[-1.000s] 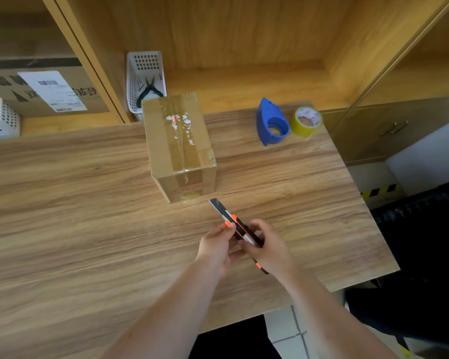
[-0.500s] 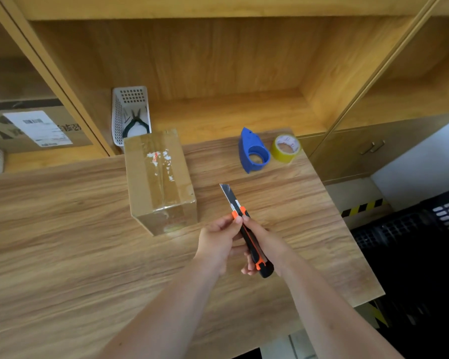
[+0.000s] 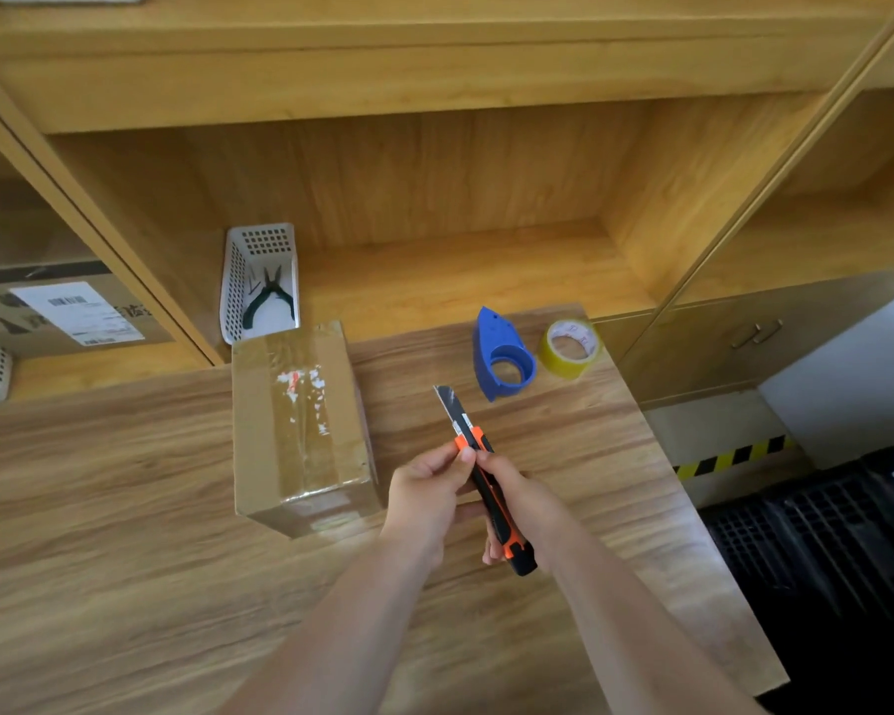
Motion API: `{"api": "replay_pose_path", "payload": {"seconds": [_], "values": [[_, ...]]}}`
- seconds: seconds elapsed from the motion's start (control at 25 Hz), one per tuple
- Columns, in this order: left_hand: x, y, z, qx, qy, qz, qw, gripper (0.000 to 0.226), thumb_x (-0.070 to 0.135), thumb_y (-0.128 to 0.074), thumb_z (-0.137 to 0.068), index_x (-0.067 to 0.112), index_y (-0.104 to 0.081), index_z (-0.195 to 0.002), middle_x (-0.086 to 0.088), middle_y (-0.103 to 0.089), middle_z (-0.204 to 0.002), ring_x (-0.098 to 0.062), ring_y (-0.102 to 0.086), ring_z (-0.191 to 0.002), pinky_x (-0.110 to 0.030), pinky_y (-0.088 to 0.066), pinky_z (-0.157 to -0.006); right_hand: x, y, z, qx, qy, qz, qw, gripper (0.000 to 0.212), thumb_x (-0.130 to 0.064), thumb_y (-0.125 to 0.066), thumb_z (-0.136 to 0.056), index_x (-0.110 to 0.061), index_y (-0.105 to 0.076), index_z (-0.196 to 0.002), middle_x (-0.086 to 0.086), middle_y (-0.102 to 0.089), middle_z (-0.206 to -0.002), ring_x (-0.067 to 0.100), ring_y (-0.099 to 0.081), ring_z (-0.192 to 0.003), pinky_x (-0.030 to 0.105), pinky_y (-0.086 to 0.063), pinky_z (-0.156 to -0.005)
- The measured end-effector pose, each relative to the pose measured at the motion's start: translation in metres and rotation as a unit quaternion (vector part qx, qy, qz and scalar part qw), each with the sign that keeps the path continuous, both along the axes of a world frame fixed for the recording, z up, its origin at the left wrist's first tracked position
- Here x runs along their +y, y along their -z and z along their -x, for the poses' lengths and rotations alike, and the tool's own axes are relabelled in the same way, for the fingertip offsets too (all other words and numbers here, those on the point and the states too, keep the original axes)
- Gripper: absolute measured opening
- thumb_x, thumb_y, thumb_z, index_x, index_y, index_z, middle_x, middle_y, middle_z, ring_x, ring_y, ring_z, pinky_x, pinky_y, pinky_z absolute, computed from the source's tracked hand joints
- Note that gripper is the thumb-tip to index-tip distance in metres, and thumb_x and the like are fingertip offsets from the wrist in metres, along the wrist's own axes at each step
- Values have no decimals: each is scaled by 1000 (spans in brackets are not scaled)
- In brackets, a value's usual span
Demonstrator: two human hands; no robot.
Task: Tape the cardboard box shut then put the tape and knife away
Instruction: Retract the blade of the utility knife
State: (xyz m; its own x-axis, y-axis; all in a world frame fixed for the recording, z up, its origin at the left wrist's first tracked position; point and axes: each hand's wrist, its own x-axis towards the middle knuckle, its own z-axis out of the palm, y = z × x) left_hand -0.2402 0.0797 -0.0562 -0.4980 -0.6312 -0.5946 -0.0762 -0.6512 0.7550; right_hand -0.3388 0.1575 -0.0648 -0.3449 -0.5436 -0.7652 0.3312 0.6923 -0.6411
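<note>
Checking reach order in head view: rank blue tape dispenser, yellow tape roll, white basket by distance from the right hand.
From the right hand:
1. blue tape dispenser, ahead on the table, just right of the blade tip
2. yellow tape roll, beside the dispenser, farther right
3. white basket, far left on the shelf, behind the box

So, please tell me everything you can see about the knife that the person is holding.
The knife is a utility cutter with a black and orange body that looks like plastic. Its grey blade is extended and points up and away, toward the blue tape dispenser. It is held above the table, not touching it. The right hand wraps the handle, and the left hand pinches the orange part near the blade with its fingers.
</note>
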Motion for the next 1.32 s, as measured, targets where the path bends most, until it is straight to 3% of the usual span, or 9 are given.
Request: {"api": "replay_pose_path", "payload": {"seconds": [0.2,0.36,0.52,0.68,0.84,1.0,1.12,1.2,1.32], "values": [[-18,-3,21,-15,-7,4,1000,18,10,-59,-94,11,-76,-100,-12,-78,-91,-27,-75,-85,-38,-62,-68,-19,3,20,-7,-6,16,1000,63,-53,-52,-81,6,-69,-93,20,-56,-49,31,-57,-42,38,-54,-63],[-31,-1,34,-28,-21,-4,999,18,10,-60,-94,7,-75,-104,-17,-77,-98,-33,-73,-92,-39,-62,-72,-26,-3,34,-38,-8,47,998,43,-38,-50,-89,0,-65,-75,20,-55,-52,31,-57,-49,32,-49,-52],[-44,-3,43,-40,-69,-42,996,14,10,-63,-92,7,-73,-102,-12,-78,-86,-24,-75,-71,-38,-60,-71,-34,-2,47,-111,17,73,991,28,-21,-53,-86,5,-65,-91,22,-58,-60,35,-63,-58,33,-46,-51],[-66,0,52,-72,-123,-53,988,19,13,-67,-89,10,-70,-108,-12,-75,-94,-24,-73,-77,-40,-60,-76,-41,-4,49,-183,43,116,975,23,-1,-46,-91,8,-63,-102,22,-65,-76,34,-65,-65,36,-52,-54],[-81,-1,63,-90,-119,-50,988,23,14,-67,-89,9,-69,-112,-11,-73,-90,-23,-69,-70,-37,-58,-68,-45,-3,54,-242,76,161,954,20,3,-49,-94,8,-62,-109,25,-69,-94,36,-69,-85,51,-58,-75],[-102,-5,79,-96,-136,-15,986,18,16,-66,-90,12,-71,-107,-6,-74,-90,-18,-70,-79,-37,-58,-79,-48,15,45,-113,110,137,978,16,-11,-57,-96,-3,-59,-109,23,-68,-102,32,-72,-85,48,-60,-73],[-120,-3,92,-105,-139,-12,985,11,18,-67,-90,17,-71,-100,-3,-73,-90,-16,-69,-81,-35,-58,-79,-53,25,40,-8,153,149,977,13,-6,-57,-95,-9,-59,-107,15,-71,-96,26,-72,-81,42,-62,-69],[-126,0,102,-114,-128,-15,985,7,17,-66,-91,20,-70,-95,-1,-72,-88,-14,-69,-78,-32,-57,-73,-60,33,42,-2,192,151,970,15,0,-57,-93,-9,-62,-105,10,-73,-91,23,-71,-77,36,-61,-67],[-131,12,113,-124,-116,-35,985,19,14,-64,-91,16,-70,-110,-3,-73,-92,-15,-69,-81,-37,-58,-80,-73,50,49,-47,243,132,960,15,7,-56,-92,-3,-65,-99,14,-73,-87,22,-68,-69,33,-59,-66]]}}
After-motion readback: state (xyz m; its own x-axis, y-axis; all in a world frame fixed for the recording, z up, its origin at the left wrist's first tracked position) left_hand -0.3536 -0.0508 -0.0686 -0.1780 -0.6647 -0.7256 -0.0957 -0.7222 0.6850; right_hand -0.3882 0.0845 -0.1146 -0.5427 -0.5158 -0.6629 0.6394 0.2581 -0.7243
